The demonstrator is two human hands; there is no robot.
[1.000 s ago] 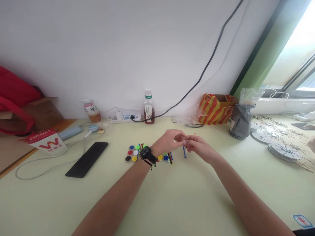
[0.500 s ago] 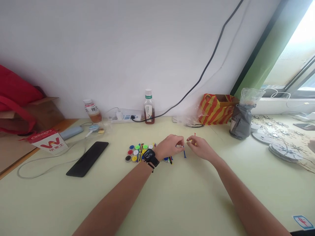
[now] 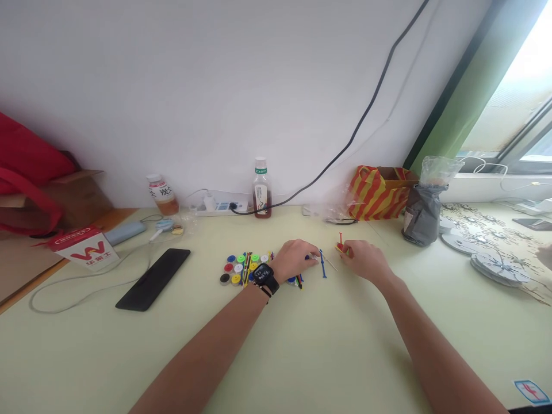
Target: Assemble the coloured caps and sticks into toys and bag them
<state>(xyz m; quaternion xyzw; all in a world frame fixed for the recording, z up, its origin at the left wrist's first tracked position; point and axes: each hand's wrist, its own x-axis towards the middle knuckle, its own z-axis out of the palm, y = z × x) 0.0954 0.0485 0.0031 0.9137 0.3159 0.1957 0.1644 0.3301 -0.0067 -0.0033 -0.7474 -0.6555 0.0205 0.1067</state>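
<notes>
A thin blue stick (image 3: 323,266) lies just left of a slanting white stick (image 3: 332,264), near red pieces (image 3: 340,245).

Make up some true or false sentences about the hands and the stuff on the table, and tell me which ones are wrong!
1. A blue stick lies between the left hand and the right hand. True.
2. The two hands are touching. False: they are apart.
3. A black watch is on the left arm. True.
4. The middle bottle has a red cap. False: it is white.
5. The striped bag is red and yellow. True.
6. The flat black slab lies to the right of the coloured discs. False: it lies to their left.
</notes>
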